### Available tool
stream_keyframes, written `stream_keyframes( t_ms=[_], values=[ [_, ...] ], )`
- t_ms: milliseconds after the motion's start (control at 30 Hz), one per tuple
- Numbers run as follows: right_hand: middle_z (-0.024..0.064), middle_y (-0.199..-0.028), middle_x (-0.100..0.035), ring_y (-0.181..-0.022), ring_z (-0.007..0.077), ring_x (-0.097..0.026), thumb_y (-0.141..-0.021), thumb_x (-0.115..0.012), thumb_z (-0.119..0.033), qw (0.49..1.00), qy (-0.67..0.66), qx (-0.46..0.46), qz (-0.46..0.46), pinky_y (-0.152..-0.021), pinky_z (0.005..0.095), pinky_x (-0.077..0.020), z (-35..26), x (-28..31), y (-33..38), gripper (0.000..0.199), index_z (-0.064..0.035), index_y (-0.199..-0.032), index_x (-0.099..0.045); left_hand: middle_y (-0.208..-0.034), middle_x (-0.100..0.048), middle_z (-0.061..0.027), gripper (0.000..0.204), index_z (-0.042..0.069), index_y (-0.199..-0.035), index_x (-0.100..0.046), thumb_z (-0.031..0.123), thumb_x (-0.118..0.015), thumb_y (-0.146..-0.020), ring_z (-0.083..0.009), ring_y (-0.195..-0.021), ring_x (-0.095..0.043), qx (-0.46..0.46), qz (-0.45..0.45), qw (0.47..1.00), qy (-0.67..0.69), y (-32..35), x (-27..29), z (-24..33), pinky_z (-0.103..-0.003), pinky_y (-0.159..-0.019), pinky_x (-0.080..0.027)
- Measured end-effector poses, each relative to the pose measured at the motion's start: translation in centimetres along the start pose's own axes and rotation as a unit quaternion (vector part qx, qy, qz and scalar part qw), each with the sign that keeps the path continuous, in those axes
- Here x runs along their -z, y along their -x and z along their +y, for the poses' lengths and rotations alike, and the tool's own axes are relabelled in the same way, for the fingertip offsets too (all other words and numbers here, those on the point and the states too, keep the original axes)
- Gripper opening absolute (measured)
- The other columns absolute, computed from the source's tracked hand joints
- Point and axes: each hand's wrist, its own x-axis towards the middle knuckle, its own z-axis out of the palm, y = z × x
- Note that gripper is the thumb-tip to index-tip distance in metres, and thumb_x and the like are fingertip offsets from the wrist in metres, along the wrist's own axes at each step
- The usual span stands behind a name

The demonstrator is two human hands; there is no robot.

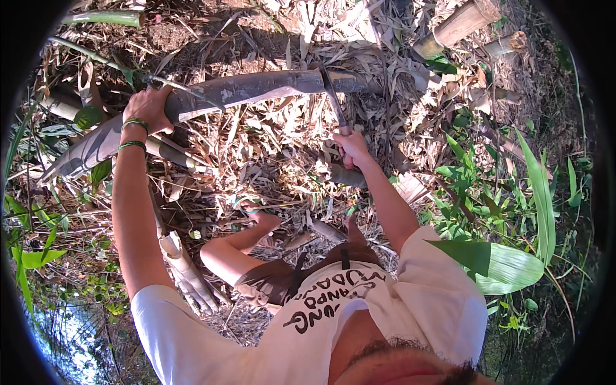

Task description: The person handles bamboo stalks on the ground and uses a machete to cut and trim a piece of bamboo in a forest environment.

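Observation:
A long grey-brown bamboo stalk (256, 87) lies across the leaf litter in front of me, curving from the lower left to the upper middle. My left hand (150, 108), with green bands on its wrist, grips the stalk toward its left part, thumb on the near side. In my right hand (353, 147) is the handle of a machete (333, 99). The machete's dark, narrow blade reaches away from me and crosses the stalk near its right part. Whether the edge has bitten into the stalk, I cannot tell.
Cut bamboo stumps (465, 24) stand at the upper right, and a green bamboo piece (106, 18) lies at the upper left. A thin branch (122, 67) crosses near my left hand. Broad green leaves (507, 266) hang close to my right arm. A pale, broken bamboo stump (186, 269) rises beside my leg.

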Motion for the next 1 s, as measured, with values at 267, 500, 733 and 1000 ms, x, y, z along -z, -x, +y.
stream_keyframes(
  t_ms=[267,500,733,1000],
  values=[
    [-0.0030,-0.061,-0.051,-0.049,0.0066,-0.043,-0.096,-0.072,-0.030,0.906,0.099,0.399,0.100,-0.047,0.0259,-0.0350,-29.6,2.5,7.9,0.035,-0.0091,-0.076,-0.053,-0.108,-0.073,-0.0158,0.082,0.016,-0.125,-0.062,0.035,-0.095,-0.052,-0.0365,-0.105,-0.069,0.005,-0.027,0.999,-0.017,-0.3,0.9,0.6,-0.047,-0.093,-0.055],
    [0.0013,-0.058,-0.052,-0.045,0.0115,-0.048,-0.093,-0.068,-0.019,0.813,-0.129,0.535,0.187,-0.044,0.0291,-0.0384,-26.8,0.9,8.4,0.027,-0.0070,-0.073,-0.053,-0.100,-0.075,-0.0158,0.080,0.014,-0.121,-0.063,0.034,-0.095,-0.050,-0.0369,-0.098,-0.072,-0.010,-0.022,0.999,-0.031,-0.4,-0.5,0.2,-0.048,-0.087,-0.058],
    [0.0060,-0.062,-0.056,-0.051,0.0173,-0.055,-0.091,-0.061,-0.016,0.997,-0.006,-0.081,0.018,-0.047,0.0364,-0.0446,-0.5,-2.1,-3.6,0.018,-0.0073,-0.077,-0.054,-0.101,-0.075,-0.0152,0.087,0.017,-0.125,-0.063,0.040,-0.097,-0.049,-0.0371,-0.099,-0.072,-0.008,-0.011,0.999,-0.043,-0.8,0.9,0.3,-0.049,-0.088,-0.058],
    [0.0007,-0.056,-0.051,-0.037,0.0100,-0.037,-0.094,-0.068,-0.021,0.935,0.074,0.322,0.125,-0.036,0.0292,-0.0294,-26.3,3.6,6.5,0.032,-0.0073,-0.071,-0.050,-0.102,-0.075,-0.0164,0.078,0.013,-0.117,-0.064,0.042,-0.097,-0.051,-0.0365,-0.100,-0.071,-0.010,-0.036,0.998,-0.044,-1.1,0.4,0.8,-0.049,-0.088,-0.057]
  ],
)
